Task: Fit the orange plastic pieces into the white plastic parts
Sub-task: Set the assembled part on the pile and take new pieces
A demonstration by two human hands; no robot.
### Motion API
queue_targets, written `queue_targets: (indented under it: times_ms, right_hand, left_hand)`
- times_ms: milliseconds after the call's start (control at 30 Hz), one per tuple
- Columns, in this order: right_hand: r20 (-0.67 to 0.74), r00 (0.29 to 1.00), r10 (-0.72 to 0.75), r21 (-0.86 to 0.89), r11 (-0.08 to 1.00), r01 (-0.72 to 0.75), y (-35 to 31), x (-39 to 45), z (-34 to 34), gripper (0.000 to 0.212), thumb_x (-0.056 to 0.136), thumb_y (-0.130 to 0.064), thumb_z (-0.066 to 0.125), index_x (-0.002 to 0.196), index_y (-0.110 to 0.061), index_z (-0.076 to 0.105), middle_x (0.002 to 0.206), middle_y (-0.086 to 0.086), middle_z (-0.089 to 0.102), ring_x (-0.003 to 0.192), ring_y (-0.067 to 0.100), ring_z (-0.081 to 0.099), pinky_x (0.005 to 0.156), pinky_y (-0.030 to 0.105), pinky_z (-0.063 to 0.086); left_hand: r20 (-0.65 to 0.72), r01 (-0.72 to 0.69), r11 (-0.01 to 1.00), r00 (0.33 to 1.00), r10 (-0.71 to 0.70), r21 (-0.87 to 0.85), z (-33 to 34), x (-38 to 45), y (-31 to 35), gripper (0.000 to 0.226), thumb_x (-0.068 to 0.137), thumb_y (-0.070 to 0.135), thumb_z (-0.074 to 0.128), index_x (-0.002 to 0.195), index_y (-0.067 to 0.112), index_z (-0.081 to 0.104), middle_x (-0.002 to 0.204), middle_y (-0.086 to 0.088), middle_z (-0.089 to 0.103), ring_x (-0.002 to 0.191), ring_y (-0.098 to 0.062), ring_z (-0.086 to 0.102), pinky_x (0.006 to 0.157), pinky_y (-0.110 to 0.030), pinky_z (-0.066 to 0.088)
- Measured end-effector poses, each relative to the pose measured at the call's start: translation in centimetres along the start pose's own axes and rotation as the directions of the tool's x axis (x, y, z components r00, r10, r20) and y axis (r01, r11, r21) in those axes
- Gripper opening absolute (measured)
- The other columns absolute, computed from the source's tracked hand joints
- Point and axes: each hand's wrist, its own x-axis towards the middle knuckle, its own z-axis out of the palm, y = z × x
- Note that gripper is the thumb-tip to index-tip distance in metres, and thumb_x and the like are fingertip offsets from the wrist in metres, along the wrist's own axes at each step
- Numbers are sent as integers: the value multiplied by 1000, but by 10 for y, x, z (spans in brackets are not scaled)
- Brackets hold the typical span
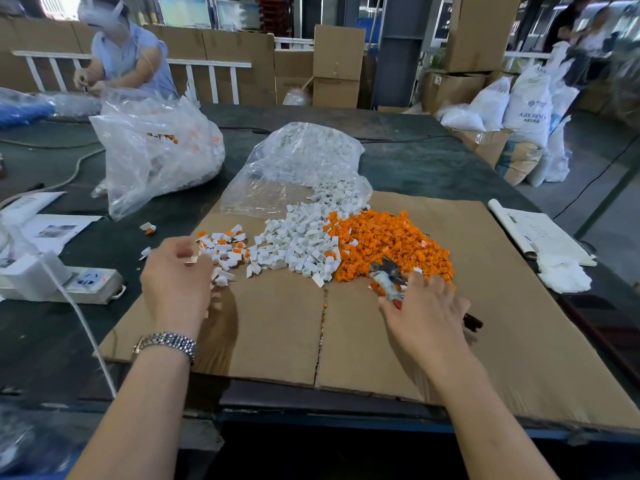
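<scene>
A heap of orange plastic pieces point(388, 240) lies on a flattened cardboard sheet point(277, 323), touching a heap of white plastic parts point(298, 244) to its left. Further left lies a small cluster of white parts with orange pieces fitted in them point(225, 245). My left hand point(176, 282) hovers over that cluster's near edge with curled fingers pinching a white part. My right hand point(426, 313) rests at the near edge of the orange heap and holds pliers point(388, 278), whose dark handle sticks out behind the hand.
A clear bag of white parts point(304, 161) lies open behind the heaps. A bigger clear bag point(152, 150) stands at the left, with another person working behind it. A power strip point(69, 282) and papers lie left; a paper roll point(533, 233) and white wadding lie right.
</scene>
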Motion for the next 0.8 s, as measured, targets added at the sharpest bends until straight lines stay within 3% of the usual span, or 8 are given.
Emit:
queue_targets:
  times_ms: [67,133,267,533,600,667,733,800]
  right_hand:
    - [-35,999,18,-44,999,-20,1,0,7,60,96,-59,48,138,-16,42,130,13,47,122,32,44,99,47,34]
    - [-50,998,26,-68,997,-30,1,1,12,62,97,-60,46,140,-16,40,130,13,46,121,31,44,99,47,35]
    - [-86,996,35,-74,996,-41,2,4,18,63,97,-61,43,140,-15,40,127,11,45,118,30,44,94,47,37]
    - [-127,991,38,-84,995,-49,0,14,19,64,96,-65,41,136,-14,42,128,12,43,119,30,41,95,47,37]
    - [-214,975,-58,-26,998,54,-6,15,16,55,95,-58,51,131,-17,45,127,8,43,117,26,41,94,44,34]
    - [-255,940,-225,12,972,236,-18,18,13,38,95,-47,57,124,-22,53,123,1,48,115,20,45,94,39,32]
    - [-208,915,-345,11,935,355,-34,22,14,25,98,-40,56,118,-24,57,116,-5,54,113,17,50,95,38,31]
    - [-162,911,-379,-7,924,383,-47,27,17,23,100,-39,53,117,-24,57,114,-4,56,112,19,51,95,39,32]
  left_hand:
    - [23,-146,989,989,145,39,9,-2,3,24,92,16,69,116,17,71,118,-5,68,106,-25,63,91,-33,44]
    - [157,-267,959,955,251,94,24,-10,8,21,94,15,66,113,16,74,119,-5,69,98,-23,63,84,-32,45]
    - [372,-404,840,889,267,362,47,-21,17,24,98,25,63,117,11,70,121,-12,63,104,-30,63,84,-39,50]
    - [345,-474,814,866,363,335,53,-23,20,14,100,12,56,109,13,67,103,-8,69,83,-23,60,72,-34,49]
    - [321,-369,914,898,302,170,50,-24,20,20,100,11,57,115,14,69,106,-4,72,81,-19,67,76,-34,56]
    - [395,-83,988,909,129,-133,46,-26,23,18,99,8,61,110,13,74,96,-1,76,73,-17,73,72,-33,62]
    - [517,190,924,856,9,-332,41,-29,28,10,94,6,70,100,13,75,79,-4,77,64,-14,73,60,-24,60]
    - [582,250,897,813,9,-364,38,-33,30,14,88,8,76,100,13,72,80,-2,78,66,-12,74,58,-19,57]
